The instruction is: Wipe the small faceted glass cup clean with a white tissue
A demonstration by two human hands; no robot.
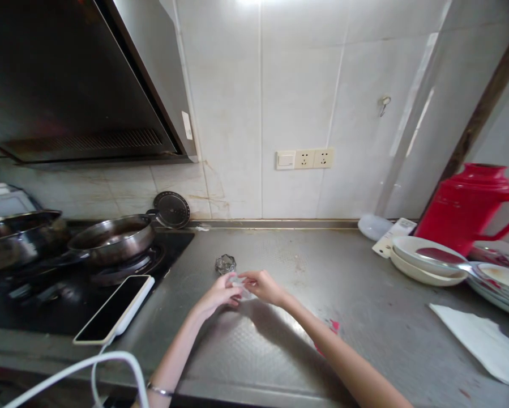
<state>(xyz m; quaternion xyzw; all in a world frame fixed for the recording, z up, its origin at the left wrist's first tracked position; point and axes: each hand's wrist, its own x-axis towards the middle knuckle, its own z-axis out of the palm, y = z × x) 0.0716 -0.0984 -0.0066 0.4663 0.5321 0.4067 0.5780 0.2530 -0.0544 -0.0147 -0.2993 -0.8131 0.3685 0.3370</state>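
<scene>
Over the steel counter [220, 345], my left hand [221, 294] and my right hand [262, 285] meet with fingers closed. Between their fingertips is a small, clear, filmy piece [237, 281]; its kind is too blurred to make out. Just beyond my left hand stands a small faceted glass dish [225, 263], apart from the fingers. A red and pale wrapper-like scrap [334, 326] lies partly hidden under my right forearm.
To the left are a phone [114, 310] with a white cable [122, 356], a steel pan [114, 241] and a pot [20, 238] on the stove. At right stand a red thermos [462, 207], stacked bowls [424, 260] and a white napkin [481, 340]. A range hood [80, 85] overhangs the stove.
</scene>
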